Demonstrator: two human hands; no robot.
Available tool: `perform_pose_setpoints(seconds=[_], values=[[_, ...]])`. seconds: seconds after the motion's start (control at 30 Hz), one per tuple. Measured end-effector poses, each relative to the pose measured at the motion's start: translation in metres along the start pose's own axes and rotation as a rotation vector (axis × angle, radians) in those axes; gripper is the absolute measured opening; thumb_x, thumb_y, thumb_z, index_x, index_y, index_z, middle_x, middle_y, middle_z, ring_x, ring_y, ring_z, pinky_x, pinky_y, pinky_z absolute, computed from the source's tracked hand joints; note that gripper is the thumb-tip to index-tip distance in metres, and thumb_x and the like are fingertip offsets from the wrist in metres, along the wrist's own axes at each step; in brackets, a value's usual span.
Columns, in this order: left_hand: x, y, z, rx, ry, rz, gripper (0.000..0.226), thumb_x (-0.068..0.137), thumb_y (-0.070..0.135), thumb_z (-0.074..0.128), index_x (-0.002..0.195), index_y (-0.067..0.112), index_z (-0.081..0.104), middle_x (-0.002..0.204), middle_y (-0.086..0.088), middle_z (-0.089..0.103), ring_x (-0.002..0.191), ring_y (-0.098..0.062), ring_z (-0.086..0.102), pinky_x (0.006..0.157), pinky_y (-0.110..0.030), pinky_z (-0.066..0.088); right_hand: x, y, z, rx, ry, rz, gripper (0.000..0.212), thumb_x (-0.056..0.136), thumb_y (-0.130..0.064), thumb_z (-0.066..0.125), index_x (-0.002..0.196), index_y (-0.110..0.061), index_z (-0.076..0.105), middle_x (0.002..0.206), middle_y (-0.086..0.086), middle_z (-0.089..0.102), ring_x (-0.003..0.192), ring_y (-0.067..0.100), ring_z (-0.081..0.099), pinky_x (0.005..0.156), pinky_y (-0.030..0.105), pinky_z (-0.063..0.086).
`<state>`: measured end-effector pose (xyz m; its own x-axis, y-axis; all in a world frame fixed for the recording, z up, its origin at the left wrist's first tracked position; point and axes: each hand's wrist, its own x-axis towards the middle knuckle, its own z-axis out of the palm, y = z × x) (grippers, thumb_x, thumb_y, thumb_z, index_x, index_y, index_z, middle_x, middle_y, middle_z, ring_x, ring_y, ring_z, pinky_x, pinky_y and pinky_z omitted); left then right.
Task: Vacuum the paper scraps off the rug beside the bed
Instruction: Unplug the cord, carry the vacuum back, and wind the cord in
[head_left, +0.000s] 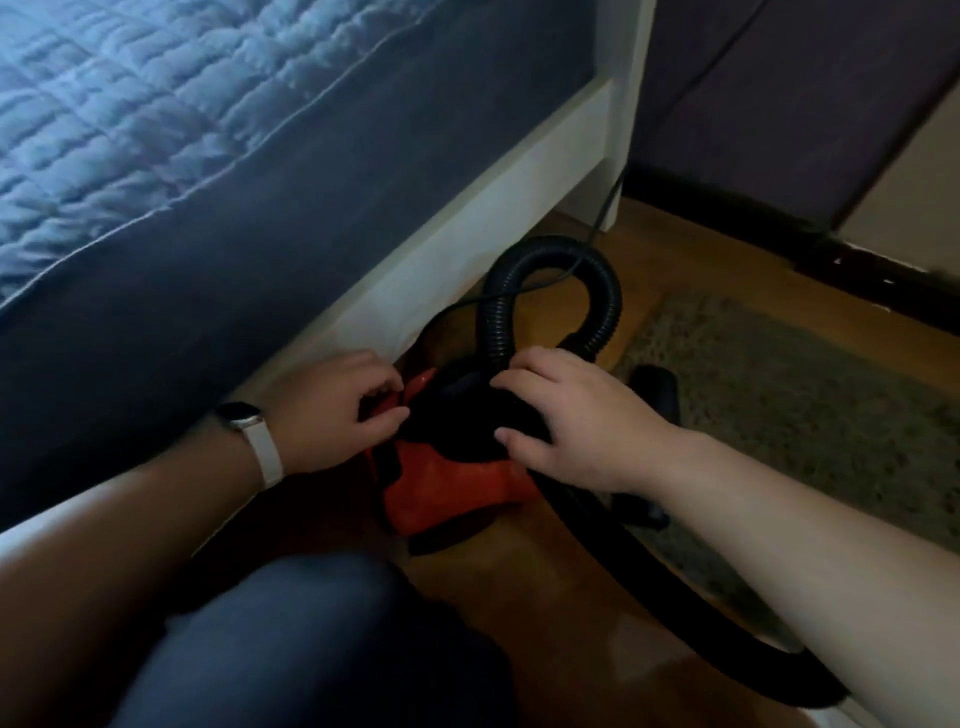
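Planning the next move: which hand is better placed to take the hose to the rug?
Probably right. The right hand rests on the vacuum beside the hose, and the rug lies on that side. The left hand pinches a red part.

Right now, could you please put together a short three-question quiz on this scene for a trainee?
1. True or false: the left hand and the right hand both touch the vacuum.
2. Where is the watch? A) on the left wrist B) on the right wrist C) on the bed
3. Fill in: the hose looping up behind the hands is ____ in colour.

Key: 1 true; 2 A; 3 black.
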<state>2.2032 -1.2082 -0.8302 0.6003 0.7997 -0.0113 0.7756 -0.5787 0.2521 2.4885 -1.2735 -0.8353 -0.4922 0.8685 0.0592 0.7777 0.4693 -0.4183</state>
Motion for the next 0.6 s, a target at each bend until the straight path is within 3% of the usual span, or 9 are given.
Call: perform_pose_setpoints(seconds=[0.17, 0.33, 0.5, 0.6], values=[[-0.011, -0.034, 0.029, -0.045, -0.045, -0.076, 0.041, 0.082, 0.055, 0.051, 0.105, 0.024, 0.063, 0.092, 0.009, 0.057, 0.086, -0.014, 0.056, 0.073, -0.031, 0.046, 0.021, -0.015, 0.007, -0.115, 0.029, -0.086, 0.053, 0.089, -0.051, 0.051, 0.125, -0.014, 0.062, 0.12, 0.005, 0.058, 0.115, 0.027, 0.053, 0.096, 0.041, 0.045], [-0.02, -0.063, 0.053, -0.101, -0.198, -0.144, 0.054, 0.083, 0.045, 0.064, 0.131, 0.022, 0.054, 0.12, 0.002, 0.055, 0.109, -0.015, 0.053, 0.09, -0.026, 0.041, 0.051, -0.031, 0.015, -0.192, -0.055, -0.169, 0.056, 0.088, -0.054, 0.045, 0.127, -0.017, 0.061, 0.122, 0.004, 0.059, 0.117, 0.027, 0.054, 0.105, 0.041, 0.039], [-0.015, -0.072, 0.067, -0.207, -0.265, -0.15, 0.069, 0.084, 0.042, 0.072, 0.144, 0.028, 0.04, 0.137, 0.006, 0.046, 0.121, -0.009, 0.046, 0.103, -0.027, 0.04, 0.087, -0.045, 0.026, -0.226, -0.215, -0.212, 0.057, 0.09, -0.057, 0.048, 0.135, -0.022, 0.053, 0.121, 0.002, 0.057, 0.111, 0.025, 0.053, 0.096, 0.041, 0.047], [-0.011, -0.076, 0.073, -0.247, -0.262, -0.112, 0.075, 0.084, 0.036, 0.074, 0.148, 0.024, 0.037, 0.146, 0.003, 0.04, 0.131, -0.011, 0.04, 0.109, -0.021, 0.029, 0.103, -0.045, 0.034, -0.286, -0.31, -0.218, 0.054, 0.091, -0.055, 0.052, 0.135, -0.024, 0.048, 0.117, 0.0, 0.055, 0.105, 0.024, 0.054, 0.089, 0.04, 0.05]])
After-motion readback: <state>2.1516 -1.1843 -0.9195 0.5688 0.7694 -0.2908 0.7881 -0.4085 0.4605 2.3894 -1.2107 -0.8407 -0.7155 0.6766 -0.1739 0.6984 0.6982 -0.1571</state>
